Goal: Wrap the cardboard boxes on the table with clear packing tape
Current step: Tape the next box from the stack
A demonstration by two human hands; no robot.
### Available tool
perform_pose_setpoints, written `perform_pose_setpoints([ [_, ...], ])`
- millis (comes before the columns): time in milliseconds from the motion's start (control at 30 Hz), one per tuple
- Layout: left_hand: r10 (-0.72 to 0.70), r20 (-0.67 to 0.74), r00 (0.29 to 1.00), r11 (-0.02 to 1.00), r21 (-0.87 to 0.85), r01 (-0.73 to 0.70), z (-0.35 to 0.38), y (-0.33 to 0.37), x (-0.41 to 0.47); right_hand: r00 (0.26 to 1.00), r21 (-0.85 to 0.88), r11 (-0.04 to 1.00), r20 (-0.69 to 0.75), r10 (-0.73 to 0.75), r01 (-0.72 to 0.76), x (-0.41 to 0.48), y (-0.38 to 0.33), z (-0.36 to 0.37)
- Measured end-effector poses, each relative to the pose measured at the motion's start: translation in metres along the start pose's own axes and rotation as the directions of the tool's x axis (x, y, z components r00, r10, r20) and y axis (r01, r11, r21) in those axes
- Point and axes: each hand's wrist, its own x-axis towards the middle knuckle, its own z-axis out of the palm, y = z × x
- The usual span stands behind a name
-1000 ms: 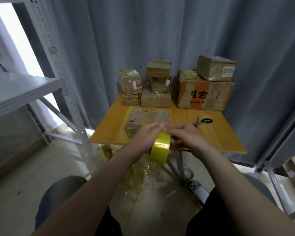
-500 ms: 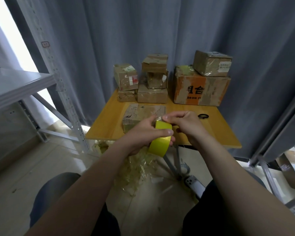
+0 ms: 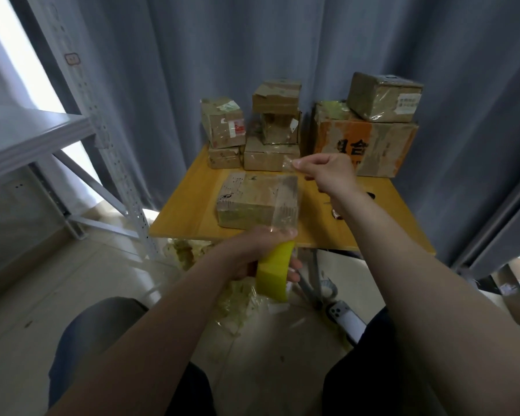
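Left hand (image 3: 249, 253) clamps its grip round the yellow roll of clear packing tape (image 3: 272, 274) at the near edge of the yellow wooden worktop (image 3: 192, 211). Right hand (image 3: 327, 172) pinches the far end of the stretched strip (image 3: 287, 199). The flat brown cardboard box (image 3: 249, 202) lies crosswise beneath.

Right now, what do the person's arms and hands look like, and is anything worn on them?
Nothing is worn that I can see. The left hand and the right hand have no gloves and no visible rings. The left forearm and the right forearm are uncovered down to the picture's lower edge: no sleeve, watch or bracelet shows.
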Motion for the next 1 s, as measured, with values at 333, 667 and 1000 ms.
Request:
perform_pose_setpoints([
  [333, -0.009, 0.017, 1.0, 0.998, -0.059, 0.01, 0.005, 0.019, 0.012, 0.995, -0.049, 0.994, 0.034, 0.094, -0.093, 0.046, 0.012, 0.009],
  [667, -0.017, 0.042, 0.999, 0.994, -0.108, 0.022, -0.002, 0.012, 0.019, 0.991, -0.066, 0.992, 0.069, 0.112, -0.107, 0.052, 0.026, 0.011],
  [1000, 0.049, 0.036, 0.998, 0.994, -0.095, -0.046, -0.009, 0.015, 0.006, 0.997, -0.024, 0.998, 0.04, 0.067, -0.066, 0.048, 0.019, 0.014],
])
